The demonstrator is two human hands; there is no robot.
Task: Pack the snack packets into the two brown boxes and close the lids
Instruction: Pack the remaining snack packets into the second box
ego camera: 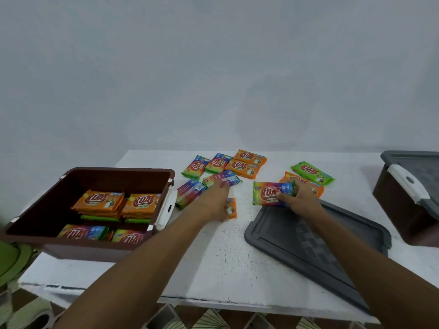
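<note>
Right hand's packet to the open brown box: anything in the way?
Yes: the left hand and its forearm lie between the rainbow packet in the right hand and the open brown box. The box top is uncovered.

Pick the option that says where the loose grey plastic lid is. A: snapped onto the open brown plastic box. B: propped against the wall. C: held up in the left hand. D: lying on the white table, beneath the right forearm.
D: the grey plastic lid lies on the white table under the right forearm, and the brown plastic box on the left stands open with no lid on it.
</note>
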